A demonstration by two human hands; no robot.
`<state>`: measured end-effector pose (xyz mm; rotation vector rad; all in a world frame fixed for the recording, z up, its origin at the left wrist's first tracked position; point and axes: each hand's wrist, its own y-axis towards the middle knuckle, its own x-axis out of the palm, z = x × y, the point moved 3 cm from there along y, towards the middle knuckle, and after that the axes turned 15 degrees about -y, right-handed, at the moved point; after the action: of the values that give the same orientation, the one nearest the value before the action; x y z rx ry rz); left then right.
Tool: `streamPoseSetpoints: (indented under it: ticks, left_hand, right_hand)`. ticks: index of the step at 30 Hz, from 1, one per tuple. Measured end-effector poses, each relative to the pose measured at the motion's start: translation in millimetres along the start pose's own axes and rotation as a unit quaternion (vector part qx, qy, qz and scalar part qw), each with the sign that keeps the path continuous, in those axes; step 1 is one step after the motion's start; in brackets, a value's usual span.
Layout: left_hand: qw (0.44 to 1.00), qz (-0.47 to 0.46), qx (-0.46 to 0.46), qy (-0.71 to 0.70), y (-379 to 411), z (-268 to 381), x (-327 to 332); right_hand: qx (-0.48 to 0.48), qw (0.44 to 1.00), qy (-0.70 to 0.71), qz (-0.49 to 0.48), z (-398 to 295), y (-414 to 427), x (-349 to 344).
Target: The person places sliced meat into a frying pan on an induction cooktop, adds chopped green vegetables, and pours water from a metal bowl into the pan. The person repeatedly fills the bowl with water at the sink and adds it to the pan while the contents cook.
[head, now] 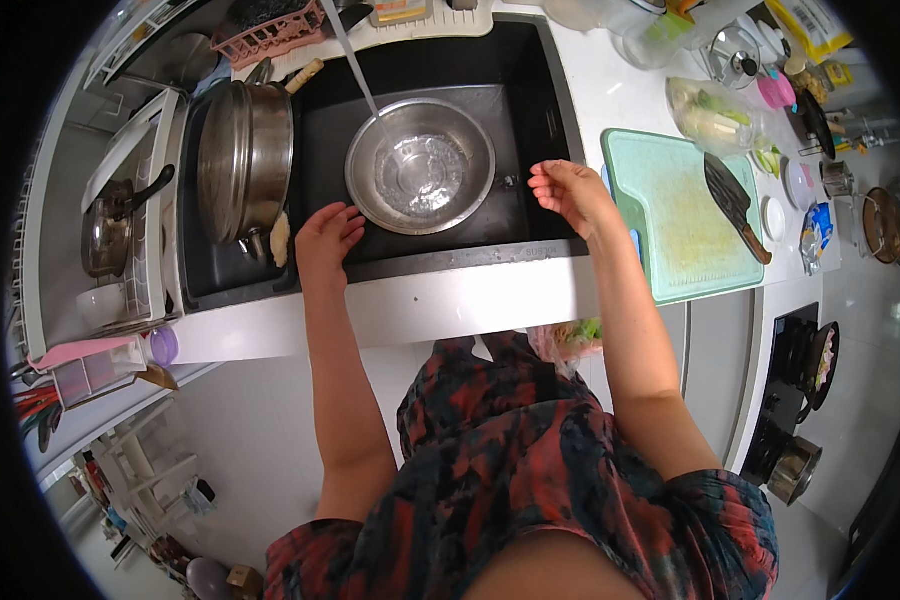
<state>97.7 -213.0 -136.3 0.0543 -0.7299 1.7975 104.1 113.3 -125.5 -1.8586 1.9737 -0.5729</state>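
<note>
A stainless steel basin [359,193] stands in the black sink [529,97] with water [424,169] in its bottom. A stream of water [356,64] runs into it from above. My left hand [328,234] hovers by the basin's lower left rim, its fingers bent and holding nothing; whether a fingertip touches the rim I cannot tell. Over the sink's right edge is my right hand [568,193], empty, with loosely curled fingers, apart from the basin.
A lidded steel pot [259,161] stands on its side at left, near a dish rack [161,217]. On the right counter, a cleaver [729,196] lies across a green cutting board [667,225]. Beyond are a bag of vegetables [709,112] and a stove [784,375] with pans.
</note>
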Motion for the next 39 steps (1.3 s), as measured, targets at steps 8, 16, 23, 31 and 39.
streamPoseSetpoints:
  ticks: [8, 16, 23, 31, 39]
  left_hand:
    - [0.998, 0.005, -0.033, -0.060, 6, -4, -10]
    - [0.997, 0.002, -0.060, -0.044, 13, -7, -15]
    - [0.997, 0.008, -0.068, -0.024, 17, -11, -15]
    - [0.997, 0.003, -0.072, -0.011, 15, -10, -14]
    - [0.997, -0.001, -0.078, 0.001, 19, -13, -15]
  right_hand:
    - [0.047, 0.997, 0.052, -0.016, 23, 2, 7]
    - [0.041, 0.998, 0.042, -0.014, 29, 0, 6]
    - [0.040, 0.999, 0.029, -0.012, 33, 3, 7]
    - [0.050, 0.999, -0.005, 0.004, 32, 4, 10]
    - [0.081, 0.997, -0.008, -0.007, 35, 16, 25]
